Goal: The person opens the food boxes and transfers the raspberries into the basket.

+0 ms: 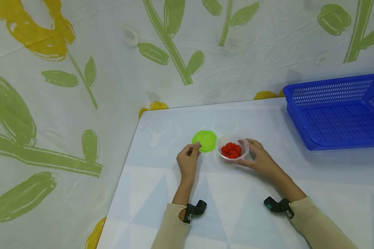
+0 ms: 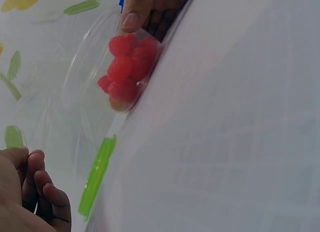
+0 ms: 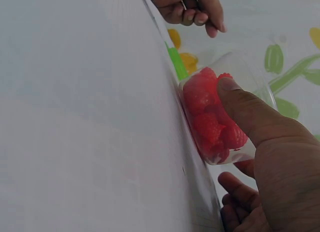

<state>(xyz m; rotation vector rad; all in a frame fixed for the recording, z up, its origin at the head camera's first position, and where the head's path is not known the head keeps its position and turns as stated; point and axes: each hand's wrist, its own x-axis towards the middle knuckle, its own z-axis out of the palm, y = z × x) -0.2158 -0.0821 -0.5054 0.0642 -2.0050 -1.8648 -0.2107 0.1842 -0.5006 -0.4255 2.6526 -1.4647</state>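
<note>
We see 2 hands over 1 pale table [image 1: 137, 193]. The right hand [image 1: 259, 157] grips 1 clear container [image 1: 244, 148], thumb on 1 side and fingers on the other. The clear container stands on the table, just right of 1 green lid [image 1: 205, 138], which lies flat. Inside the clear container we make out at least 5 red raspberries [image 1: 231, 150]; they overlap, so we cannot tell the full count. The left hand [image 1: 188, 160] is at the lid's near edge, fingers loosely curled, thumb tip close to the forefinger; whether those 2 tips touch, we cannot tell. At far right we find 1 blue basket [image 1: 343, 119]. We also count 2 beige sleeves [image 1: 171, 224] and 2 black wrist cameras [image 1: 196, 208].
</note>
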